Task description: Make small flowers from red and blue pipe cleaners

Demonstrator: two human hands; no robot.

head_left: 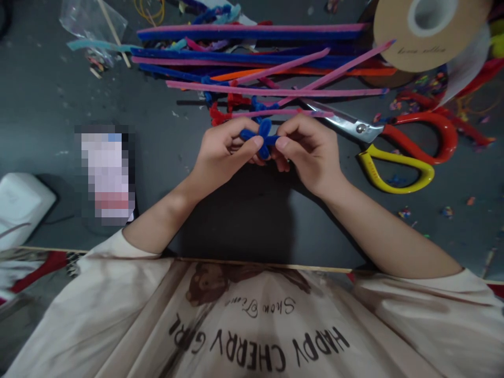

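Observation:
Between my two hands is a blue pipe-cleaner flower (265, 127) with looped petals, held just above the dark table. My left hand (232, 147) pinches its left side between thumb and fingers. On the opposite side, my right hand (307, 149) grips a petal with thumb and forefinger. The fingers partly cover the flower's lower part. Just beyond my hands lie small red twisted pipe-cleaner pieces (218, 114) and a pink pipe cleaner (283, 112).
Scissors (360, 127) with red and yellow handles lie right of my hands. Pink, blue and orange pipe cleaners (252, 30) spread across the back. A ribbon spool (394, 31) stands at the back right. A phone (108, 176) and a white device (23, 202) are at left.

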